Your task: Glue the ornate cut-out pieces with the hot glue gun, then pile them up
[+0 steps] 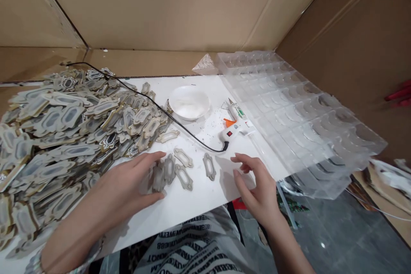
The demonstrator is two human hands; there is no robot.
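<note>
My left hand (128, 186) is spread beside a small group of flat frame-shaped plates (169, 168) on the white board. Its thumb and fingertips reach around the leftmost pieces; whether they touch is hard to see. Two open frame plates (183, 176) lie just right of these. A single frame plate (209, 166) rests apart, between my hands. My right hand (257, 184) hovers near the board's front edge, fingers curved and apart, with nothing in them. Beyond it lies a white glue gun (236, 126) with an orange trigger, nozzle pointing away.
A large heap of similar plates (70, 124) covers the left side. At the back stands a white bowl (189, 102). The glue gun's black cord (154, 103) runs across the board. Clear plastic trays (298, 115) are stacked at right, overhanging the edge. Cardboard walls (173, 8) enclose the back.
</note>
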